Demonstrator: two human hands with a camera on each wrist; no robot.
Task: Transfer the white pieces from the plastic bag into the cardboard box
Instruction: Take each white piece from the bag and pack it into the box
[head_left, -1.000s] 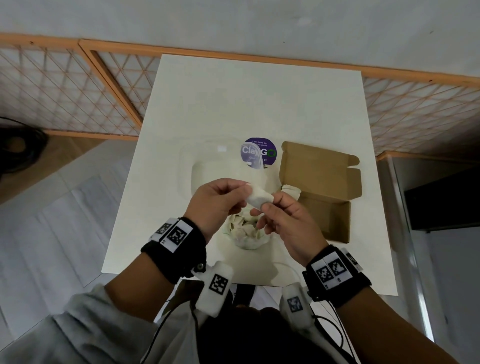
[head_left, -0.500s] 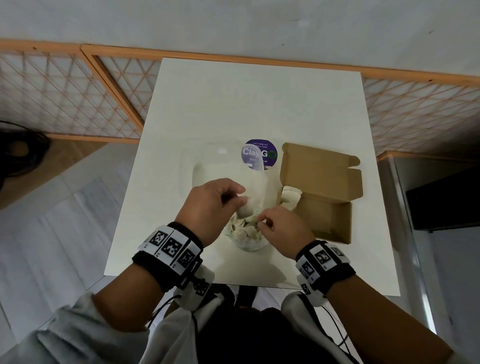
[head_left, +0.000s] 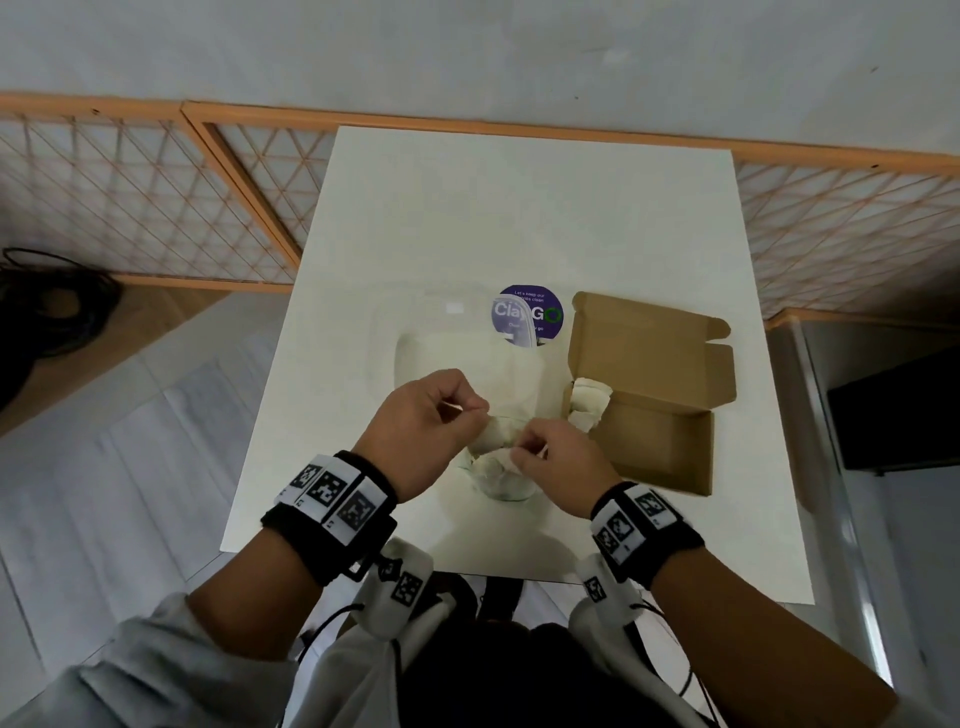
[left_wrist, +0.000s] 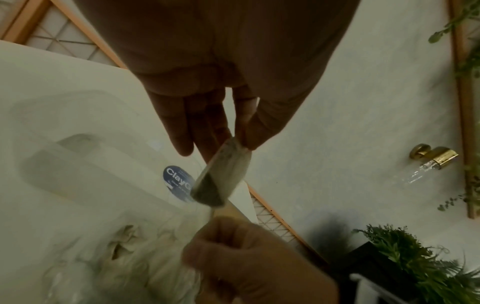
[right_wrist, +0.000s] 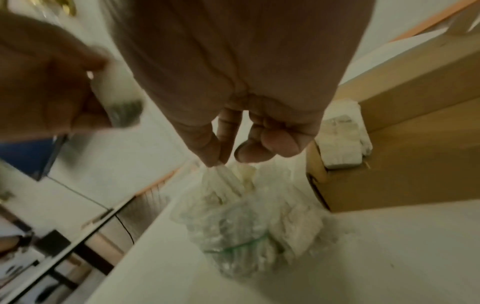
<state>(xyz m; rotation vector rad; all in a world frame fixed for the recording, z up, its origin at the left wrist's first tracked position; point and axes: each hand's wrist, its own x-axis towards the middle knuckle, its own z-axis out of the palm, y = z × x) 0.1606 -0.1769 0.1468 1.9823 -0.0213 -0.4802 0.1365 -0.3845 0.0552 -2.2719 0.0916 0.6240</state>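
Observation:
A clear plastic bag (head_left: 501, 478) holding several white pieces lies near the table's front edge, between my hands. My left hand (head_left: 480, 410) pinches one white piece (head_left: 496, 434) between thumb and fingers, just above the bag; the left wrist view shows that white piece (left_wrist: 226, 170) hanging from my left hand (left_wrist: 239, 142). My right hand (head_left: 524, 452) is right beside it. In the right wrist view my right hand (right_wrist: 226, 158) pinches the bunched top of the plastic bag (right_wrist: 246, 222). The open cardboard box (head_left: 660, 436) lies to the right, with white pieces (head_left: 589, 402) in its left corner.
A round purple sticker (head_left: 535, 314) and a clear plastic tray (head_left: 447, 358) lie on the white table (head_left: 519, 208) behind the bag. An orange-framed lattice fence (head_left: 156, 197) runs behind the table. A black cable (head_left: 47, 306) lies on the floor at the left.
Both hands held the white piece higher a second ago. My right hand has let it go and dropped onto the bag's top; my left hand has lowered with the piece.

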